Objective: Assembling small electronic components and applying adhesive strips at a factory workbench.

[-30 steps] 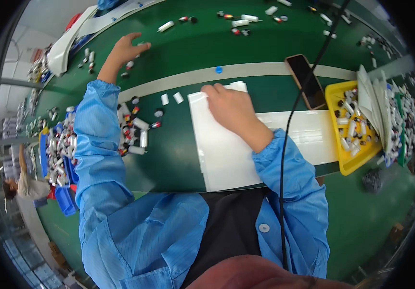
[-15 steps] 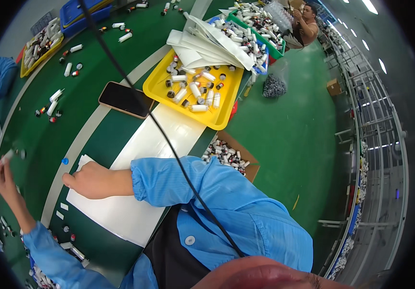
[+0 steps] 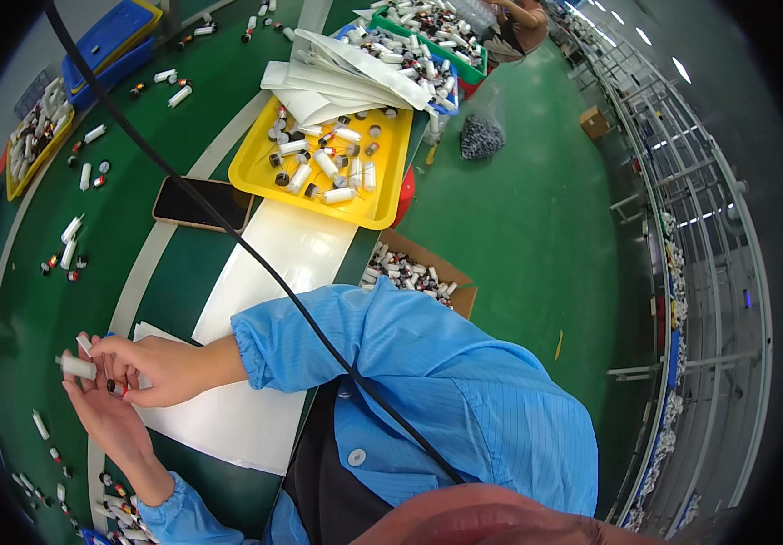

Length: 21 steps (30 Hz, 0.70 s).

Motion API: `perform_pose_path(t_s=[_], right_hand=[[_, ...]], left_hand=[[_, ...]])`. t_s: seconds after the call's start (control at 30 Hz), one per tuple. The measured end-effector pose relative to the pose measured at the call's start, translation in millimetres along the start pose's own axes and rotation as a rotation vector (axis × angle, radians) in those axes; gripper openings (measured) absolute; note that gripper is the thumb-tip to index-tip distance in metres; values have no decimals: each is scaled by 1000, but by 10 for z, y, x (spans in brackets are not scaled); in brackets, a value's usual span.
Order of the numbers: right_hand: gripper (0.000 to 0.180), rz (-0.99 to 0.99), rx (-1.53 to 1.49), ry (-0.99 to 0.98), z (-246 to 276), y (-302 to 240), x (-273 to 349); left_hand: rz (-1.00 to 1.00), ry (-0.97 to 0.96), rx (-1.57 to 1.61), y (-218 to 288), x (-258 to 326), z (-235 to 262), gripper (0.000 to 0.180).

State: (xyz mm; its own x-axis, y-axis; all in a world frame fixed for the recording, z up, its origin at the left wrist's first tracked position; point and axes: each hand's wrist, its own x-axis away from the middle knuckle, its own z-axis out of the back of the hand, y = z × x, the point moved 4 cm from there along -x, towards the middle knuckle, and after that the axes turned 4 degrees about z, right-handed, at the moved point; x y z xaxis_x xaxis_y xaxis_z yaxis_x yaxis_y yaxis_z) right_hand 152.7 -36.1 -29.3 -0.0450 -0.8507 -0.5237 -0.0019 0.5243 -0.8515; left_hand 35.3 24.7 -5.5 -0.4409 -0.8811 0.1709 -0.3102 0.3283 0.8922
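My left hand is turned palm up at the lower left, its fingers partly curled. Across them lies a white plastic cylinder, which the hand holds. My right hand reaches over the left palm with bent, closed fingers. A small black-and-red part shows between the two hands; which one grips it is unclear. By the right fingertips is a small white piece, too little to identify. White sheets lie under my right wrist.
A yellow tray holds loose cylinders and caps, with folded white sheets on its far edge. A phone lies left of it. Beside the table stands a cardboard box of parts. A black cable crosses the view.
My left hand has come in from the far left with the white cylinder and now meets the right hand. The right hand has shifted slightly down. The whole view has shifted a little.
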Motion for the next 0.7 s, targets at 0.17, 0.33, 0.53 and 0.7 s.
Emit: perform_pose_path(t_s=[0.17,0.33,0.53,0.7], right_hand=[[71,65,28,59,74,-91,-10],[71,141,2,142,156,-95,-30],[68,87,54,150,196,76,-30],[72,-128,-160,180,154,231,-2]], left_hand=[[159,-262,-27,-167,-199,326,50],[242,-571,401,-160,-110,191,60],[41,-296,-220,-94,-111,127,66],[28,-402,-289,16,-25,30,52]])
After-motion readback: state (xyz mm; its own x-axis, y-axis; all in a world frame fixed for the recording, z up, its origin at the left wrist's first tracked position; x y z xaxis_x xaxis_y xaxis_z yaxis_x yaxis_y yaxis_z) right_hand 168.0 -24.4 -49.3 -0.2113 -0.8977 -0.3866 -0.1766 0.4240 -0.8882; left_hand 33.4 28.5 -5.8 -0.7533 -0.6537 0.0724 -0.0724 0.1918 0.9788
